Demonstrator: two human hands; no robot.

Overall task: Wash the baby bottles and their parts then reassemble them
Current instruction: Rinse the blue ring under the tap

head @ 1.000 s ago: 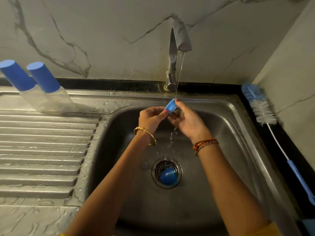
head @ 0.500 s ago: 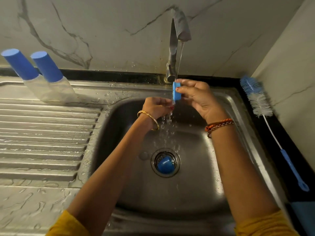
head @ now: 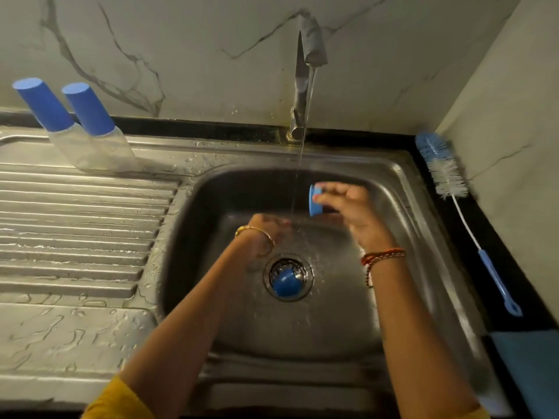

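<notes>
A small blue bottle ring [head: 315, 200] is being pinched by the fingers and thumb of the right hand [head: 352, 208], just beside the thin water stream [head: 298, 176], over the back of the sink basin [head: 402, 213]. The left hand [head: 263, 229] is being held under the stream, nothing seen in it; it is blurred, so its fingers cannot be told. A blue cap [head: 286, 284] is being left on the drain strainer [head: 306, 267], below both hands. Open basin is lying around the hands on all sides. Two capped bottles [head: 87, 128] are being stood on the wet draining board [head: 75, 213], well apart to the left. A bottle brush [head: 444, 176] is being kept on the dark ledge by the right wall.
</notes>
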